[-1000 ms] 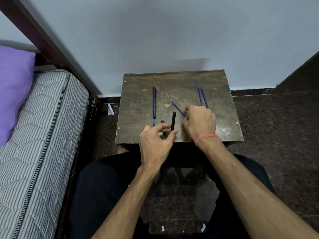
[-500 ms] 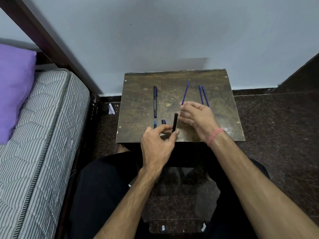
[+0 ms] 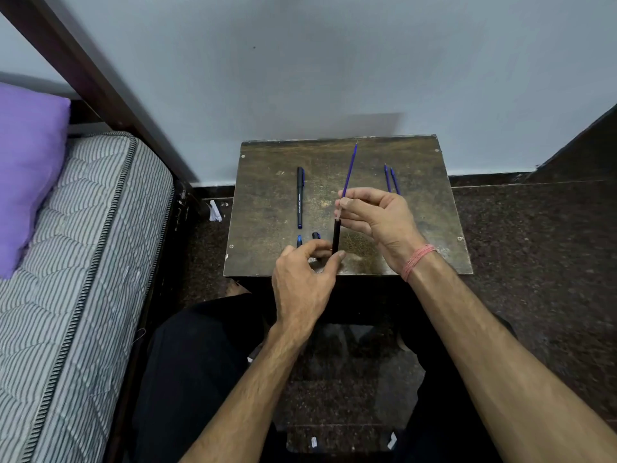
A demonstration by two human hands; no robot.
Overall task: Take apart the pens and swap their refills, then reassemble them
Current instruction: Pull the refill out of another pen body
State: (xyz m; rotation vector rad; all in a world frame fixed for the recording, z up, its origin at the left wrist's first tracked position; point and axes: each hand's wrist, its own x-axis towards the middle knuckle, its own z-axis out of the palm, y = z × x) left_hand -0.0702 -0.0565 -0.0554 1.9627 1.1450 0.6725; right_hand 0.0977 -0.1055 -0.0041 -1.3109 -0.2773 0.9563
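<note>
My left hand point(image 3: 305, 275) pinches the lower end of a black pen barrel point(image 3: 336, 237), held upright over the small wooden table point(image 3: 267, 202). My right hand point(image 3: 375, 218) grips a blue refill point(image 3: 349, 170) between thumb and fingers. The refill's lower end meets the barrel's open top; its tip points away from me. A whole black capped pen point(image 3: 300, 197) lies on the table's left half. Two small blue-black pen parts point(image 3: 299, 241) point(image 3: 316, 235) lie just in front of it. Two more blue refills point(image 3: 390, 178) lie side by side at the right.
The table stands against a pale wall. A striped mattress point(image 3: 73, 262) with a purple pillow point(image 3: 26, 168) is close on the left, framed by a dark bed post point(image 3: 100, 85). Dark speckled floor point(image 3: 534, 235) lies to the right. My legs sit under the table's near edge.
My right hand picked a blue refill off the table, swung it upright and brought its lower end to the top of the barrel. My left hand kept its hold on the barrel.
</note>
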